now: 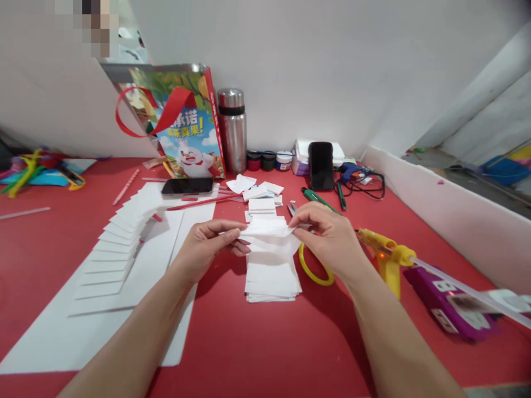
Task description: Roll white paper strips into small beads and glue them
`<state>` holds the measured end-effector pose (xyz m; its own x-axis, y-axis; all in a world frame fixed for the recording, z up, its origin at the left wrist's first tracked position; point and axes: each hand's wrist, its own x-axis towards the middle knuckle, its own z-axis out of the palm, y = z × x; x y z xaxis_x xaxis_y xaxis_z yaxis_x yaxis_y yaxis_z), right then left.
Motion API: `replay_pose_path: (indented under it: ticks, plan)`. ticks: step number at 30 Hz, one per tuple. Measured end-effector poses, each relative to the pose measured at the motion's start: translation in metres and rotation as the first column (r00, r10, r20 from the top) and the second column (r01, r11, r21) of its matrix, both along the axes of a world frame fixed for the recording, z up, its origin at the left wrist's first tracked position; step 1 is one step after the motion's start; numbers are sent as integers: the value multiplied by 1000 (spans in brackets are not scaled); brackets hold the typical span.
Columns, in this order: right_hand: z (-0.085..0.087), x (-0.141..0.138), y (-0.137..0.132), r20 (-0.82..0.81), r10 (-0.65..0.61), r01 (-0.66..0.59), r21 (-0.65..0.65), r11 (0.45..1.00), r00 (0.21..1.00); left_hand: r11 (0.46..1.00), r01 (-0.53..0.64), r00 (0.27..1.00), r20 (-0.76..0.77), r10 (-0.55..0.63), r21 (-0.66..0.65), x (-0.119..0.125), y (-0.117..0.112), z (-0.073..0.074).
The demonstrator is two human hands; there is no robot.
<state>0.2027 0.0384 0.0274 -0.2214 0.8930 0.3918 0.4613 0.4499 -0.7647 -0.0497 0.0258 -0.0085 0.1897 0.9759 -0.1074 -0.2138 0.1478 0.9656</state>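
Between my two hands a thin white tissue sheet (pixel 269 239) is stretched, pinched at its left edge by my left hand (pixel 215 240) and at its right edge by my right hand (pixel 326 235). Beneath it lies a stack of white paper rectangles (pixel 271 279), its upper part covered by the sheet. Smaller white paper pieces (pixel 261 205) sit just beyond. Yellow-handled scissors (pixel 317 271) lie under and beside my right hand, partly hidden. To the left, a curved row of white folded cards (pixel 110 243) stands on a white board (pixel 166 342).
A yellow glue gun (pixel 388 254) and a purple box (pixel 448 304) are at right. Along the back stand a colourful bag (pixel 186 132), a steel flask (pixel 233 132), paint jars (pixel 269 160) and a dark phone (pixel 321 166). Another phone (pixel 187 186) lies flat; a green cutter (pixel 317 199) is nearby.
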Motion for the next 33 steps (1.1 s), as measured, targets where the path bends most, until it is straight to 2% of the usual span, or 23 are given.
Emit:
replay_pose_path:
  ticks: [3, 6, 8, 10, 11, 12, 14, 16, 17, 19, 21, 24, 27, 30, 33]
  plan:
    - [4, 7, 0, -26, -1, 2, 37, 999, 1000, 1000, -4, 998, -66, 5, 26, 0, 0, 3]
    - [9, 13, -2, -192, 31, -38, -29, 999, 981, 998, 8, 994, -109, -1, 63, -2, 0, 5]
    - [11, 14, -3, -358, -4, -39, -111, 993, 934, 995, 76, 991, -115, -68, 68, -4, -1, 6]
    - [11, 10, -4, -503, -16, -134, -261, 956, 864, 980, 197, 978, -80, -193, 37, -4, -3, 7]
    - [10, 7, -6, -552, -3, -232, -355, 906, 834, 965, 261, 964, -53, -260, 16, -3, -4, 7]
    - [9, 1, -7, -584, 17, -341, -449, 826, 811, 948, 318, 948, -29, -318, -2, -1, -6, 7]
    - [6, -11, -12, -605, 58, -501, -598, 626, 794, 921, 389, 921, -10, -390, -24, 2, -9, 9]
    - [3, -22, -17, -612, 89, -579, -676, 456, 786, 909, 415, 909, -35, -416, -32, 6, -11, 11]
    - [2, -27, -20, -624, 100, -608, -692, 390, 775, 909, 415, 908, -54, -416, -32, 7, -11, 11]
    - [0, -32, -22, -646, 119, -647, -698, 307, 754, 918, 396, 913, -97, -396, -20, 7, -10, 11]
    - [-2, -33, -21, -642, 157, -656, -698, 286, 751, 932, 363, 922, -143, -359, 0, 7, -8, 9]
    - [-4, -32, -17, -571, 232, -616, -713, 334, 787, 951, 308, 933, -203, -298, 20, 6, -6, 3]
    - [-5, -34, -16, -479, 240, -535, -758, 373, 845, 961, 275, 938, -225, -264, 20, 7, -6, -1]
    - [-7, -37, -17, -485, 177, -516, -794, 322, 856, 964, 265, 937, -244, -251, 25, 9, -7, -3]
    - [-10, -39, -19, -593, 73, -591, -768, 247, 802, 960, 276, 938, -235, -257, 52, 11, -7, -4]
